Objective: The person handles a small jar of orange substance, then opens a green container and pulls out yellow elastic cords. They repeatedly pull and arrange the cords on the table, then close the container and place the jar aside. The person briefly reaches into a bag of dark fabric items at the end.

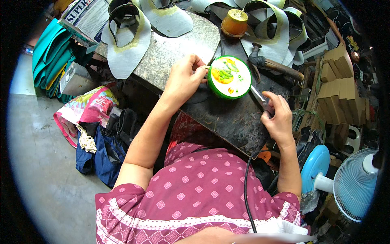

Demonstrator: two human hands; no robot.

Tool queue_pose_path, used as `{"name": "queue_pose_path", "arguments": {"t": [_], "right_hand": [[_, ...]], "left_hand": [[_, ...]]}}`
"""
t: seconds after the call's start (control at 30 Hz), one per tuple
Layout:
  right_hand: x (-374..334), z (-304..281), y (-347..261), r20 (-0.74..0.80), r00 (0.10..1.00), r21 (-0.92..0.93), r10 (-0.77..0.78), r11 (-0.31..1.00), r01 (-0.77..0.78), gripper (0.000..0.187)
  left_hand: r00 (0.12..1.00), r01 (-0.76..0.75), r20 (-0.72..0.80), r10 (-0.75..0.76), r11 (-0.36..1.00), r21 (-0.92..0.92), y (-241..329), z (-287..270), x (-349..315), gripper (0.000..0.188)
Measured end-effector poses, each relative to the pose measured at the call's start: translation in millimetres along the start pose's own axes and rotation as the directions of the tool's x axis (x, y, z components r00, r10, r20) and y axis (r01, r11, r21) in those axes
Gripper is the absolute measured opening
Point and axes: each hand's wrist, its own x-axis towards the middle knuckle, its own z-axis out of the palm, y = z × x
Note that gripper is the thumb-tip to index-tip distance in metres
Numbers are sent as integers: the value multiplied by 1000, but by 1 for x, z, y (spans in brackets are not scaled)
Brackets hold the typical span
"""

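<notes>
One grn tub btwn L hand, pinching its edge, & R hand, gripping tool.

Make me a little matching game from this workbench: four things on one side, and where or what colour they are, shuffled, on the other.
Things:
1. Round green-rimmed container
2. Hammer
3. Small pot
4. Fan

Descriptions:
A. White and light blue, at the lower right
B. Amber-orange, near the top edge
C. Between the left hand and the right hand
D. Dark head, brown handle

Pairs: 1-C, 2-D, 3-B, 4-A
</notes>
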Motion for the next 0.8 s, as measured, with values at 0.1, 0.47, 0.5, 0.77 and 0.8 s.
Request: {"name": "queue_pose_path", "arguments": {"t": [0.1, 0.47, 0.5, 0.77, 0.8], "right_hand": [[9, -15, 11, -58, 998, 68, -38, 997, 42, 57], [160, -38, 67, 193, 886, -483, -422, 745, 460, 58], [168, -34, 71, 199, 876, -499, -440, 723, 477, 56], [124, -7, 7, 47, 901, 434, -431, 822, 370, 85], [111, 0, -7, 126, 863, 247, -490, 858, 451, 99]], "left_hand": [[1000, 17, -1, -17, 996, -91, -4, 0, 2, 13], [990, 126, 82, -118, 987, -98, -2, 6, 3, 11], [991, 110, 84, -101, 989, -103, -2, 5, 3, 12], [980, 70, 189, -59, 996, -51, -3, 7, 3, 17], [974, 63, 220, -51, 997, -47, -3, 12, 3, 17]]}}
